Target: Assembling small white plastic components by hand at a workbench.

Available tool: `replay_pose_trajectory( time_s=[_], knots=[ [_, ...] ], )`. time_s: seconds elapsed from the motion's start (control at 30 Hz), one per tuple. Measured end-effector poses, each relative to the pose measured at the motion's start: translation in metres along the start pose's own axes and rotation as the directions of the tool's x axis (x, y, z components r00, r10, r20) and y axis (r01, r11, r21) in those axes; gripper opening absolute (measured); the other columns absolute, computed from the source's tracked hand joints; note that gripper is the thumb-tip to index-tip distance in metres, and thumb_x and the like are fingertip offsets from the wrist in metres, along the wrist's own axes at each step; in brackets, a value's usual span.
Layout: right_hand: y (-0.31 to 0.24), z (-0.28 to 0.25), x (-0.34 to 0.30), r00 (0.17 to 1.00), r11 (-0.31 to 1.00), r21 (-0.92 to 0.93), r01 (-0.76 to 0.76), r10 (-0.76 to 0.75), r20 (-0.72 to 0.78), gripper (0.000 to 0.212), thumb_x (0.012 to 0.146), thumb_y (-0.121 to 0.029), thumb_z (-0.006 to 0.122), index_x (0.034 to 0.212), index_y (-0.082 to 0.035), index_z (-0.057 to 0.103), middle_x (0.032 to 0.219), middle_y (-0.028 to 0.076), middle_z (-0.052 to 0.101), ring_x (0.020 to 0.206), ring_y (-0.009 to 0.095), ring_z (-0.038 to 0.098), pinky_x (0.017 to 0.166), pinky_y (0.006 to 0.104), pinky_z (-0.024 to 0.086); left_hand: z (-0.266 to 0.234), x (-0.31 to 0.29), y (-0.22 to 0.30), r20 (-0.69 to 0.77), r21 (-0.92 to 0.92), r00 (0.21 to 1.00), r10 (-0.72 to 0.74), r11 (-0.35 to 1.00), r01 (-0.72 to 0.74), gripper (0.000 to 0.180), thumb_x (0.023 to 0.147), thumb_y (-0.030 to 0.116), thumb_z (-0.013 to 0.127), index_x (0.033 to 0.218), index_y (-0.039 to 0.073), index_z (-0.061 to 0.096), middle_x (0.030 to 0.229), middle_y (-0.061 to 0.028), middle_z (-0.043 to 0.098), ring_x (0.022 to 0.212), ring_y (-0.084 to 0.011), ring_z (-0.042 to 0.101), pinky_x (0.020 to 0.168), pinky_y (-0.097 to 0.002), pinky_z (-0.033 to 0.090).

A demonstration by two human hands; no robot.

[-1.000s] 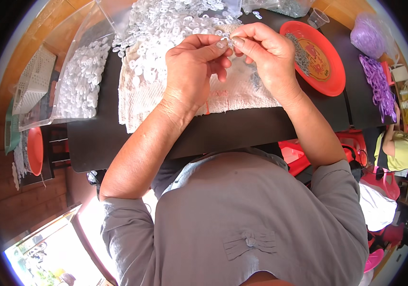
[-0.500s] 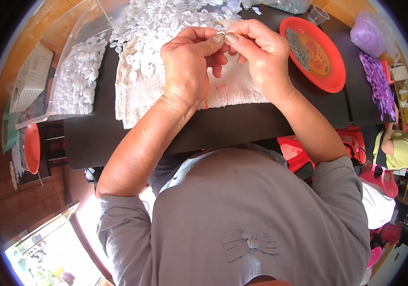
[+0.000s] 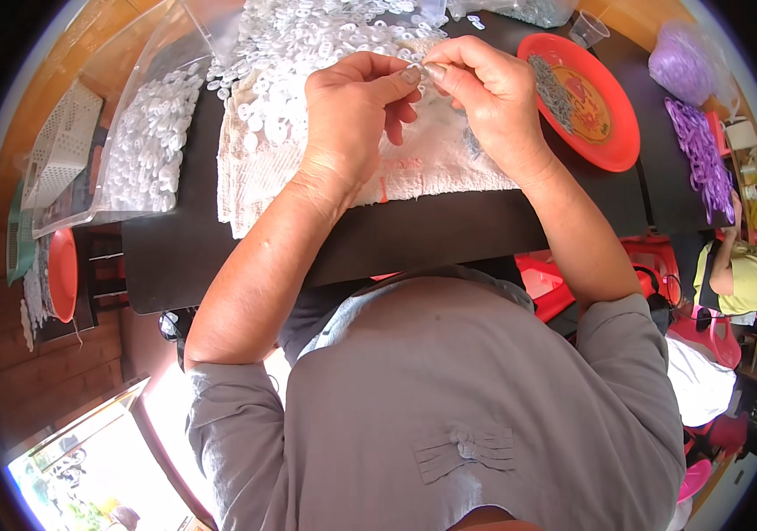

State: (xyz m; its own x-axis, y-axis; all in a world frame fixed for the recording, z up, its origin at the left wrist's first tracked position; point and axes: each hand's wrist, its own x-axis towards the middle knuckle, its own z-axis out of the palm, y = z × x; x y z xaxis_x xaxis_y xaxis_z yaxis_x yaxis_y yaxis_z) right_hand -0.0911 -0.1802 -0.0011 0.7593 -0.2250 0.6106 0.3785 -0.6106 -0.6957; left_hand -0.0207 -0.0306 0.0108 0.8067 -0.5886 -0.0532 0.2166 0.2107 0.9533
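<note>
My left hand (image 3: 343, 115) is closed in a pinch above the towel. A tiny white piece (image 3: 415, 66), like one of the loose plastic links, shows at its thumb and fingertip. Just to the right, my right hand (image 3: 500, 106) is pinched too, thumb against forefinger; whatever lies between them is too small to make out. Under both hands spreads a cream towel (image 3: 281, 181). Many small white oval links (image 3: 307, 44) are heaped on its far part and beyond. Right of my right hand stands an orange-red oval plate (image 3: 617, 142) with small grey metal pieces (image 3: 553, 93).
A clear plastic bin (image 3: 95, 210) with more white links (image 3: 144, 146) stands at the left. Farther right are a clear cup (image 3: 588, 29), a bag of purple material (image 3: 683, 64) and a purple chain pile (image 3: 701, 159). A person in yellow (image 3: 745, 276) sits at the far right.
My fingertips have drawn slightly apart, the right hand shifting a little to the right. More of the towel shows between and below the hands.
</note>
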Motion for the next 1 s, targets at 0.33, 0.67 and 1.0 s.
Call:
replay_pose_trajectory(
  time_s=[0.33,0.67,1.0],
  knots=[
    [-0.007,0.012,-0.007,0.981,0.953,0.234,-0.192,0.185,0.052,0.007,0.090,-0.003,0.061,0.093,-0.002,0.067,0.078,-0.001,0.065,0.066,0.002,0.053,0.055,0.0184,0.040,0.004,-0.007,-0.007,-0.069,0.002,0.998,0.001,1.000,-0.001,0.008,0.088,0.004,0.062,0.090,-0.003,0.062,0.073,-0.0080,0.063,0.055,-0.0119,0.056,0.044,-0.0229,0.039],
    [-0.013,-0.003,0.010,0.964,0.945,0.218,-0.243,0.260,-0.056,0.014,0.091,-0.008,0.063,0.104,-0.004,0.069,0.080,-0.001,0.065,0.070,0.005,0.057,0.061,0.0188,0.042,-0.028,0.023,0.009,-0.234,-0.111,0.963,0.134,0.980,-0.164,0.006,0.085,0.001,0.063,0.088,-0.004,0.060,0.071,-0.0119,0.063,0.053,-0.0169,0.057,0.042,-0.0273,0.039],
    [0.009,0.001,0.031,0.922,0.957,-0.152,-0.246,0.280,0.266,0.012,0.085,-0.009,0.065,0.094,-0.002,0.069,0.072,0.000,0.062,0.065,0.007,0.054,0.058,0.0228,0.040,-0.048,0.031,0.021,-0.369,-0.203,0.918,0.148,0.951,-0.234,0.009,0.085,0.001,0.062,0.088,-0.006,0.058,0.073,-0.0144,0.063,0.056,-0.0212,0.057,0.047,-0.0315,0.042]
  ],
)
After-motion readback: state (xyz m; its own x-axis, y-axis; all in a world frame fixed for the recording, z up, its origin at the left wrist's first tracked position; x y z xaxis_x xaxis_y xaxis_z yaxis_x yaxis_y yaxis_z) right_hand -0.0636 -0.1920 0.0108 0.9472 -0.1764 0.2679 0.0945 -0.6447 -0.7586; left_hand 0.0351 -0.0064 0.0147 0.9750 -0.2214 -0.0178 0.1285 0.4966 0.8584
